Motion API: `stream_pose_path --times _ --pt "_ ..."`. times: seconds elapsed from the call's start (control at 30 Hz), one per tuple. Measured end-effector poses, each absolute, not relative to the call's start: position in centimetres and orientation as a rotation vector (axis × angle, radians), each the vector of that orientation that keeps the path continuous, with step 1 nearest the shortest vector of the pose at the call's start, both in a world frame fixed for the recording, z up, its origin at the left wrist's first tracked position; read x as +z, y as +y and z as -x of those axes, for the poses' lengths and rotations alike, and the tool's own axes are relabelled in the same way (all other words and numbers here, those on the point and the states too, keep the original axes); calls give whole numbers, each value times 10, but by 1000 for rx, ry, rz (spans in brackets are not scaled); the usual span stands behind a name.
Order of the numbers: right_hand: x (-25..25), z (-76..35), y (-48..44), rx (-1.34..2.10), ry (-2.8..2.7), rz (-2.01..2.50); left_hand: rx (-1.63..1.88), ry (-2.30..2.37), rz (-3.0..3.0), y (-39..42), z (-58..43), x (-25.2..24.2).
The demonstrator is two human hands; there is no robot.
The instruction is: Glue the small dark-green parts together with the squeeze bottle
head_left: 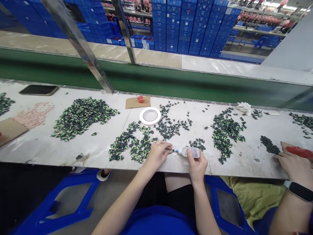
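Note:
My right hand (198,164) is closed around a small translucent squeeze bottle (194,152), tipped on its side with its thin blue nozzle pointing left. Just beyond the nozzle tip, my left hand (158,154) pinches a tiny dark part (172,150) between thumb and fingers. Nozzle and part are very close; whether they touch I cannot tell. Left of that hand lies a pile of small dark-and-green pieces (140,148). Plain dark pieces (168,127) are scattered beyond the hands, and a smaller group (197,143) sits behind the bottle.
A roll of white tape (150,116) lies near a cardboard piece (130,103) with a red cap (140,99). Larger heaps of pieces flank me, left (81,117) and right (226,130). At far right a co-worker's hand (297,164) rests on the table. A metal post (83,49) rises behind.

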State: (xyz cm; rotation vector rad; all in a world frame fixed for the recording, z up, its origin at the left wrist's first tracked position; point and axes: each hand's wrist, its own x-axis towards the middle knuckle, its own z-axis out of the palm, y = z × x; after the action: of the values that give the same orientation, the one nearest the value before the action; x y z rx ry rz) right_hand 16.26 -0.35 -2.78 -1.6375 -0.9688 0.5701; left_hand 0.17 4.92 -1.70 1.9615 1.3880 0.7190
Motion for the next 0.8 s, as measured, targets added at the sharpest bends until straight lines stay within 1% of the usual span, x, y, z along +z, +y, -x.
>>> stream_pose_path --times 0.5,0.8 --pt "-22 -162 -4 566 -932 1650 734 1382 -1952 51 -2 -25" --pt "-20 -162 -3 610 -952 1634 682 1420 -1919 50 -5 -17"
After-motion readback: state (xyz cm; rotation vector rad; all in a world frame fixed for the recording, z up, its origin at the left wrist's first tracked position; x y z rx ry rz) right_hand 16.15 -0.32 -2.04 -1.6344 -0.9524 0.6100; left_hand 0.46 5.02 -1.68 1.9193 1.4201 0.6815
